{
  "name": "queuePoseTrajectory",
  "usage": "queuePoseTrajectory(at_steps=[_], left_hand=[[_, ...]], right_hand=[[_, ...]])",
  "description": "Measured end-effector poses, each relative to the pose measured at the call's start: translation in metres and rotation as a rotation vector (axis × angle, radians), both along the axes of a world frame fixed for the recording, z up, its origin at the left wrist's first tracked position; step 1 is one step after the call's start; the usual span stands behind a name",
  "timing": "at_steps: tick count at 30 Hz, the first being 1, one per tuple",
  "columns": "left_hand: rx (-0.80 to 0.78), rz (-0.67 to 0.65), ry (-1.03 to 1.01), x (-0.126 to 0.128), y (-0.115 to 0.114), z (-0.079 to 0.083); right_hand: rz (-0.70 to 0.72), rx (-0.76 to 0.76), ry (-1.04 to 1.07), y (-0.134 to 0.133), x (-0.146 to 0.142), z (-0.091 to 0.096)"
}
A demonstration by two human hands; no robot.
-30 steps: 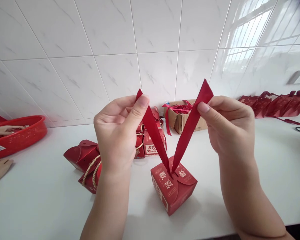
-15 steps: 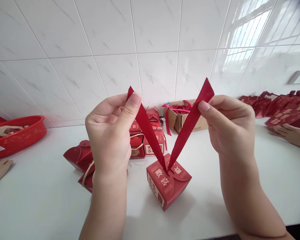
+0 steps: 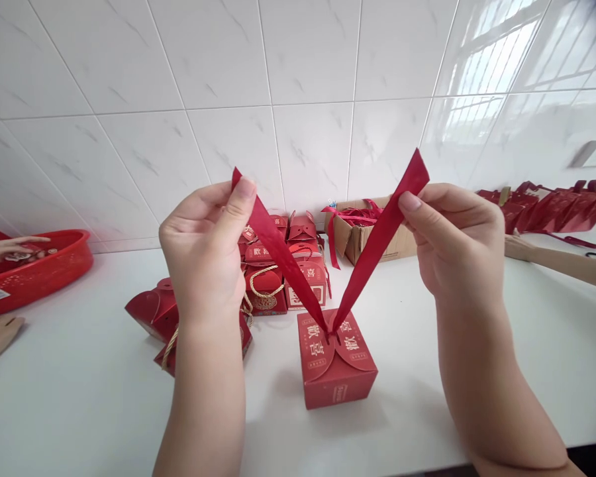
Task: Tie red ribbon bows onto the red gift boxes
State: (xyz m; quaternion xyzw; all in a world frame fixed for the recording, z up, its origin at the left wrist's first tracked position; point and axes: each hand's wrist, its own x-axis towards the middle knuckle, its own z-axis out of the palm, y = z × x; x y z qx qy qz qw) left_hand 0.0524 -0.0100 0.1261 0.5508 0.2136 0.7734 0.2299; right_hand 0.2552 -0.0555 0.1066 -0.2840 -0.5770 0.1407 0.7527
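Observation:
A small red gift box (image 3: 336, 371) with gold characters stands on the white counter (image 3: 79, 391). A red ribbon (image 3: 362, 265) runs out of the slot in its lid in two taut tails forming a V. My left hand (image 3: 203, 258) pinches the left tail near its tip between thumb and fingers. My right hand (image 3: 451, 238) pinches the right tail the same way. Both hands are held above the box, apart from each other.
Several red gift boxes (image 3: 278, 265) with rope handles cluster behind my left hand. A cardboard box (image 3: 362, 238) with ribbons sits at the wall. Flat red boxes (image 3: 551, 205) lie at the right. A red basket (image 3: 34, 271) is at the left. Other people's hands (image 3: 531, 252) reach in from both sides.
My hands have spread wider apart, pulling the ribbon tails outward. The box has turned to face me squarely. The other person's hand at the right has drawn back.

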Motion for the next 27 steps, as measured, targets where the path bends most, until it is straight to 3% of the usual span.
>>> queuePoseTrajectory(at_steps=[8, 14, 19, 22, 27], left_hand=[[-0.080, 0.042, 0.062, -0.003, 0.001, 0.001], [-0.061, 0.456, 0.277, -0.001, -0.002, 0.000], [-0.066, 0.688, 0.406, -0.006, 0.004, 0.000], [-0.201, 0.807, 0.562, -0.018, 0.015, -0.004], [-0.421, 0.927, 0.922, -0.032, 0.019, -0.007]], right_hand=[[0.054, -0.040, -0.004, 0.004, 0.003, -0.001], [0.032, -0.103, -0.049, 0.013, 0.005, -0.005], [-0.099, -0.118, -0.113, 0.013, 0.010, -0.003], [-0.263, -0.272, -0.255, 0.010, 0.026, 0.000], [-0.533, -0.711, -0.544, 0.013, 0.062, -0.003]])
